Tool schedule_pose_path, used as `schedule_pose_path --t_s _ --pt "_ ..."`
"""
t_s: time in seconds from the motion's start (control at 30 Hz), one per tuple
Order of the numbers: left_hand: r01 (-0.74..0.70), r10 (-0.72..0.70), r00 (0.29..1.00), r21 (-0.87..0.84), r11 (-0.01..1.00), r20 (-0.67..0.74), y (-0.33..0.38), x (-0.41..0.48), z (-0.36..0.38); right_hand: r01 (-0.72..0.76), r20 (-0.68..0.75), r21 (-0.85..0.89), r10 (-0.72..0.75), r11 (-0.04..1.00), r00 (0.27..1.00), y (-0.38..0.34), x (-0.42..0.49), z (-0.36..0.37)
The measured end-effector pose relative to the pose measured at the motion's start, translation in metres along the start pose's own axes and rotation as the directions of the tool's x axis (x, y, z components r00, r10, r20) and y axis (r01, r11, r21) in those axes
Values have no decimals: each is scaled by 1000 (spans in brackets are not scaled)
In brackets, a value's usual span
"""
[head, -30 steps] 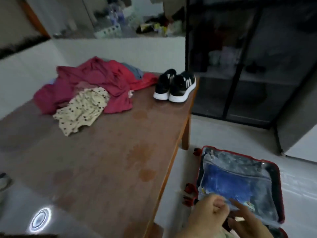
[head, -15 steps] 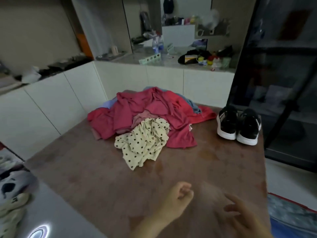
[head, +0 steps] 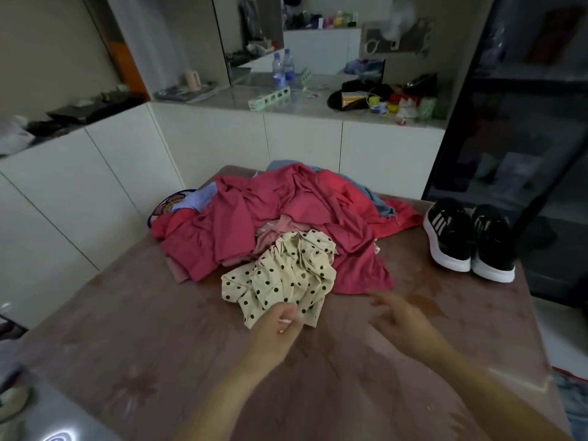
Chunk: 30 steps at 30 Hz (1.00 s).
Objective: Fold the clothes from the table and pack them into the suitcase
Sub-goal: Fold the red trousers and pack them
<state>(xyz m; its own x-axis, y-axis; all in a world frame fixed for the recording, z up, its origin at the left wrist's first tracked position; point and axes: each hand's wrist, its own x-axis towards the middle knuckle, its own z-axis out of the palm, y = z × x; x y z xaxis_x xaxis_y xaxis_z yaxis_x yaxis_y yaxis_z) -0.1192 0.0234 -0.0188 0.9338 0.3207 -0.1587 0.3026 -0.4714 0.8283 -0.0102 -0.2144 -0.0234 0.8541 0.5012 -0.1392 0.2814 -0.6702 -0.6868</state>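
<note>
A crumpled cream polka-dot garment (head: 286, 278) lies at the near side of a heap of red clothes (head: 286, 208) on the brown table (head: 143, 329). Blue fabric (head: 380, 202) shows behind the heap. My left hand (head: 276, 326) pinches the near edge of the polka-dot garment with curled fingers. To its right, my right hand (head: 397, 313) hovers just above the table with fingers spread, near the hem of a red piece, and holds nothing. Only a sliver of the suitcase (head: 577, 396) shows on the floor at the right edge.
A pair of black sneakers (head: 471, 240) stands on the table's far right corner. White cabinets (head: 302, 144) with a cluttered counter run behind the table. A dark glass-fronted shelf (head: 525, 138) stands on the right. A light-blue patched garment (head: 187, 200) sticks out at the heap's left.
My view swung from the open suitcase on the floor up to the table. Both hands left the suitcase and reached forward; the left one has taken hold of the polka-dot garment.
</note>
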Motion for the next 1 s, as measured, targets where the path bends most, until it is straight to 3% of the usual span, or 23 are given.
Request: schedule_pose_path --t_s 0.23,0.33,0.47,0.53,0.63,0.7,0.8,0.87,0.93,1.0 --pt "73 -69 992 32 997 -107 8 84 -38 40 -216 -46 -50 998 975 -25 142 -15" --pt "104 -94 980 46 994 -177 3 115 -42 -17 -314 -177 -40 984 949 -32 200 -14" --pt "122 -111 979 58 991 -174 -15 129 -42 -101 -157 -349 48 931 986 -42 249 7" --pt "117 -110 985 44 992 -132 -23 131 -44 -120 -102 -351 90 928 991 -45 263 16" --pt "82 -77 989 36 996 -129 -33 133 -53 -178 -231 -218 127 960 965 -42 261 16" --pt "67 -61 988 35 997 -142 -35 136 -60 -116 -318 -157 61 981 946 -37 245 15" --pt "34 -27 988 39 999 -155 -35 136 -70 87 -419 -258 -192 962 888 -25 199 19" --pt "-32 33 988 8 999 -154 -31 133 -78 147 -408 -326 -279 934 869 -16 158 20" --pt "-97 97 976 9 995 -197 -29 137 -88 156 -418 -356 -306 921 855 -6 118 20" --pt "-156 167 947 60 986 -274 -26 142 -100 56 -478 -383 -250 922 842 3 76 17"
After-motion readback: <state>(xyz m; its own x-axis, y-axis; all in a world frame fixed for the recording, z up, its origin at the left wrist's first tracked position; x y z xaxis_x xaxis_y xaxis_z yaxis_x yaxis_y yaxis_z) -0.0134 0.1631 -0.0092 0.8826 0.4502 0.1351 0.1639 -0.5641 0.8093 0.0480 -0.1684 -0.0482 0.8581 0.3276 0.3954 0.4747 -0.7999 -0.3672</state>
